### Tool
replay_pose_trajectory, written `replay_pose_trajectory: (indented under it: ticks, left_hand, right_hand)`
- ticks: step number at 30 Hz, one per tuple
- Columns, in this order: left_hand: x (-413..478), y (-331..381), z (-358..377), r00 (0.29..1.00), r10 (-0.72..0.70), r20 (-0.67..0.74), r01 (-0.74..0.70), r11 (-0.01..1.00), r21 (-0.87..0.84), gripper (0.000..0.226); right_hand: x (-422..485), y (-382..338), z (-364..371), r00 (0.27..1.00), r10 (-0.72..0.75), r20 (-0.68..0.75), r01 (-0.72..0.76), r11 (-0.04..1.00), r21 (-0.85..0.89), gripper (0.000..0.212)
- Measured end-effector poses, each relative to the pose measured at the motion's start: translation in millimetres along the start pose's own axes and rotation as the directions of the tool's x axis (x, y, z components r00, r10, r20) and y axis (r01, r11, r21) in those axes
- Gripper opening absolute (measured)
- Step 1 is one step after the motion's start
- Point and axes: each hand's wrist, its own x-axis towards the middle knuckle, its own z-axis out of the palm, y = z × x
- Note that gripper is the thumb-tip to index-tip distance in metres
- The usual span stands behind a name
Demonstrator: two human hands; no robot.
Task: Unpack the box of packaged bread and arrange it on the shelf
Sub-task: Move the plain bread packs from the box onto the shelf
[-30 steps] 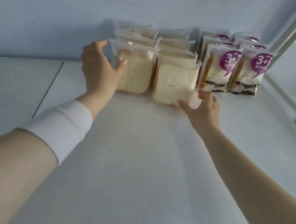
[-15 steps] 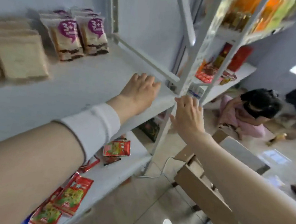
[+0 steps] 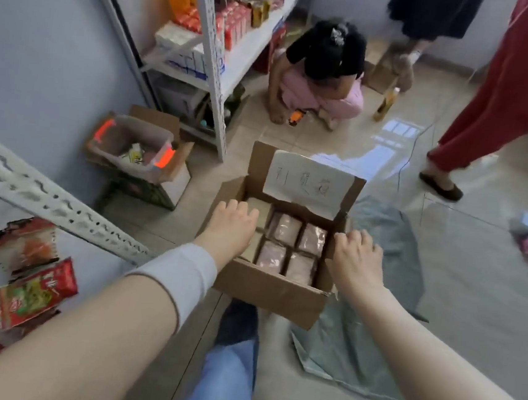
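An open cardboard box (image 3: 266,292) stands on the tiled floor in front of me, a white paper label on its raised rear flap. Inside it lie several clear-wrapped packets of bread (image 3: 285,231) in rows. My left hand (image 3: 231,225) hovers over the box's left side with its fingers loosely bent, holding nothing. Over the box's right rim, my right hand (image 3: 357,257) is also empty, fingers slightly curled. The shelf with the arranged bread is out of view.
A white metal shelf post (image 3: 46,201) crosses at the left, with red snack packets (image 3: 34,294) on the shelf below it. A clear bin (image 3: 132,147) sits on cartons beside the wall. A person (image 3: 323,73) crouches behind the box; another in red (image 3: 509,84) stands right. A grey bag (image 3: 370,323) lies under the box.
My view has swung from the upper shelf with the bread down to the floor. Both hands have left the shelf edge and now hang over the open box.
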Motion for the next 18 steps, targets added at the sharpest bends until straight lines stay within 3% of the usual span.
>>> replay_pose_trajectory:
  ticks: [7, 12, 15, 18]
  left_hand:
    - [153, -9, 87, 0.976, 0.014, 0.219, 0.031, 0.979, -0.201, 0.037]
    - [248, -13, 168, 0.919, -0.148, 0.365, 0.313, 0.837, -0.449, 0.057]
    - [300, -9, 220, 0.873, -0.261, 0.412, 0.463, 0.711, -0.53, 0.067]
    - [334, -3, 261, 0.843, -0.374, 0.388, 0.536, 0.65, -0.539, 0.07]
  right_hand:
    - [97, -22, 110, 0.962, 0.09, 0.257, -0.129, 0.982, 0.141, 0.041]
    - [159, -70, 187, 0.927, -0.039, 0.374, -0.083, 0.949, 0.305, 0.052]
    - [194, -108, 237, 0.867, -0.084, 0.491, -0.184, 0.862, 0.472, 0.056]
    - [221, -142, 276, 0.775, -0.091, 0.626, -0.416, 0.672, 0.613, 0.066]
